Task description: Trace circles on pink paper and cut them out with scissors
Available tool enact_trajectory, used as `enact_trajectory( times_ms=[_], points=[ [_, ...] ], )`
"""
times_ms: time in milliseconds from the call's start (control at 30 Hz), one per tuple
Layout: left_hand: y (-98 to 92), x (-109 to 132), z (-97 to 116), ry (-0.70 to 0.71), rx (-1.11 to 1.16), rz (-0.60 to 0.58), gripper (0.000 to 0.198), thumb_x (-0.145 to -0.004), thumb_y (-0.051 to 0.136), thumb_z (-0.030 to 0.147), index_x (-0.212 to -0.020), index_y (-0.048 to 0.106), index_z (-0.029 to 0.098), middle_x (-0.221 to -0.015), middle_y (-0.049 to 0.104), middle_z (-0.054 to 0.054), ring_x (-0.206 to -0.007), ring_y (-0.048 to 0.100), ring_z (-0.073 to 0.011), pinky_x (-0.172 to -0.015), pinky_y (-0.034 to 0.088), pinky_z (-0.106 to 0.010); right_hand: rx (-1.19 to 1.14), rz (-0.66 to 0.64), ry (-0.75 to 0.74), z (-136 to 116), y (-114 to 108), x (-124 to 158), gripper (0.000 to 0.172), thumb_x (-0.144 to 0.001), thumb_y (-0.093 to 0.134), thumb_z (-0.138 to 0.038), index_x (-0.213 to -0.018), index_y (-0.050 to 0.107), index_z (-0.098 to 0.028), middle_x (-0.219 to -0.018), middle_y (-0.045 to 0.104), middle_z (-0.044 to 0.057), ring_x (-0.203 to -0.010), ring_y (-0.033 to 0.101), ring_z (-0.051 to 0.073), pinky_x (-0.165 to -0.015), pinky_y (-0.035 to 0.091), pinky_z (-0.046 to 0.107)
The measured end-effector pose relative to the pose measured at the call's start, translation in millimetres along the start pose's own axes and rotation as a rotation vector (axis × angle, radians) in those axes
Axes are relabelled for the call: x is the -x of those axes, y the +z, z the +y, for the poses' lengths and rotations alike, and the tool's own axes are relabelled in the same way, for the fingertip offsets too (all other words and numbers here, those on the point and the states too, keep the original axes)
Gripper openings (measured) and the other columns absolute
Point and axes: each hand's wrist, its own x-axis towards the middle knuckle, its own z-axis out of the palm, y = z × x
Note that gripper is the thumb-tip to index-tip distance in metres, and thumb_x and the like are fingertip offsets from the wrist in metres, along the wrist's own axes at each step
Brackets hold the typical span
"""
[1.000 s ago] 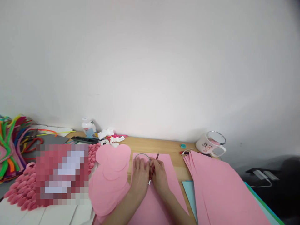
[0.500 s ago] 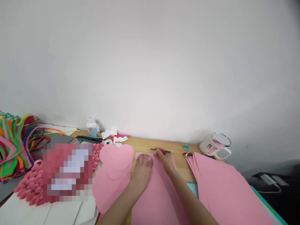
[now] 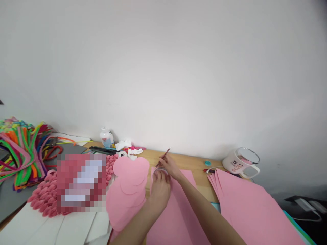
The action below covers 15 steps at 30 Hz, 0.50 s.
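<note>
Head view: at the left end of the tabletop (image 3: 201, 185), toward its back edge, lies a bundle of pipe cleaners (image 3: 24, 153). Nearer the front is a bumpy pink item (image 3: 43, 200), part of it pixelated. A white bottle (image 3: 106, 137) stands upright by the back edge, with a black cutter (image 3: 102, 150) just in front. Rounded pink cutouts (image 3: 127, 190) overlap in a pile beside the left edge of a pink sheet (image 3: 176, 211).

Left hand (image 3: 159, 190): fingers curved over a round piece (image 3: 160, 169); whether they pinch it or only press cannot be told. Right hand (image 3: 170, 166): closed around a pencil (image 3: 167, 151), held aslant, lower end by the far rim; contact not verifiable. Recommended practice: firm, even pressure on the round piece, pencil close against the rim, light stroke.

The round piece lies near the sheet's far edge, under the left fingertips and just left of the right hand.

At the tabletop's back right stands a mug (image 3: 237, 161); stacked pink sheets (image 3: 250, 204) spread toward the front edge.
</note>
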Motion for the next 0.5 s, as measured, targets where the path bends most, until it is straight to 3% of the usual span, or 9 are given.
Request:
enact_trajectory(
  times_ms=[333, 500],
  points=[
    [-3.7, -0.5, -3.8, 0.008, -0.015, -0.036, 0.045, -0.071, 0.049, 0.005, -0.115, 0.056, 0.005, -0.107, 0.062, -0.024, -0.100, 0.053, -0.0345, -0.085, 0.036, -0.048, 0.192, -0.197, -0.062, -6.1, 5.8, -5.0, 0.017, -0.074, 0.054, -0.020, -0.090, 0.053, -0.019, -0.065, 0.063, -0.003, -0.063, 0.064, 0.017, -0.063, 0.049, 0.030],
    [-1.6, -2.2, -5.8, 0.013, -0.003, -0.050, 0.047, -0.071, 0.048, 0.004, -0.118, 0.055, 0.009, -0.106, 0.062, -0.022, -0.098, 0.054, -0.0336, -0.082, 0.038, -0.046, 0.255, -0.236, -0.087, -7.1, 5.0, -8.2, 0.016, -0.074, 0.051, -0.016, -0.089, 0.054, -0.020, -0.066, 0.063, -0.002, -0.063, 0.062, 0.016, -0.063, 0.049, 0.029]
  ],
)
